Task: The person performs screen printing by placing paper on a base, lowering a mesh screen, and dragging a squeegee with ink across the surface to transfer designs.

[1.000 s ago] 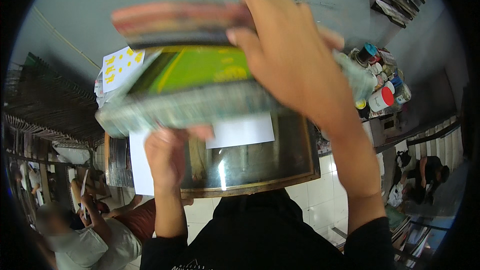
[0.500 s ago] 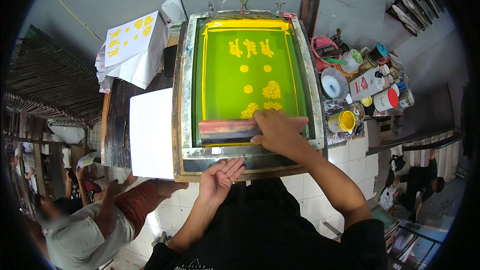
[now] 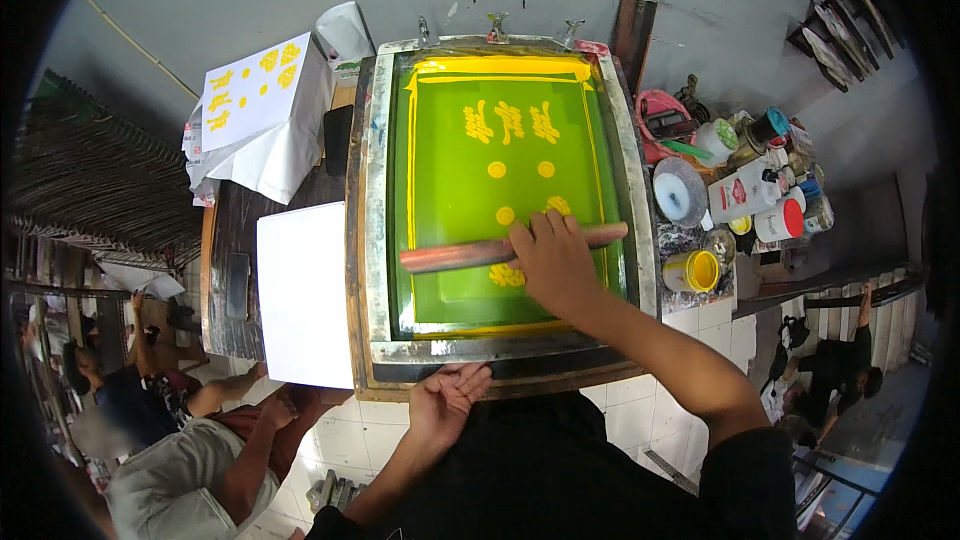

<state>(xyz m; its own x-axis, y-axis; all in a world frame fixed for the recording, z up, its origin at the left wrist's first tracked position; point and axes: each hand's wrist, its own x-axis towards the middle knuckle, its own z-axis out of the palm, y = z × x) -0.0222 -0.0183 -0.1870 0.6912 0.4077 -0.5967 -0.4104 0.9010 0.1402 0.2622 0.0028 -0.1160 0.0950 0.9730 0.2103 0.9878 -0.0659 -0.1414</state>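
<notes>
A screen-printing frame (image 3: 372, 210) with green mesh and yellow shapes lies flat on the bench. My right hand (image 3: 553, 262) grips a wooden-handled squeegee (image 3: 455, 255) lying across the lower part of the mesh. My left hand (image 3: 445, 402) rests with its fingers on the frame's near edge, holding nothing. Yellow ink lines the top and sides of the mesh.
A blank white sheet (image 3: 302, 292) lies left of the frame. Printed sheets with yellow shapes (image 3: 256, 90) sit at the back left. Ink pots, a yellow tub (image 3: 696, 271) and bottles crowd the right side. People sit at the lower left (image 3: 180, 460).
The frame, raised in front of me a second ago, is now down flat. My right hand with the squeegee has moved a little up the mesh. My left hand stays at the near edge.
</notes>
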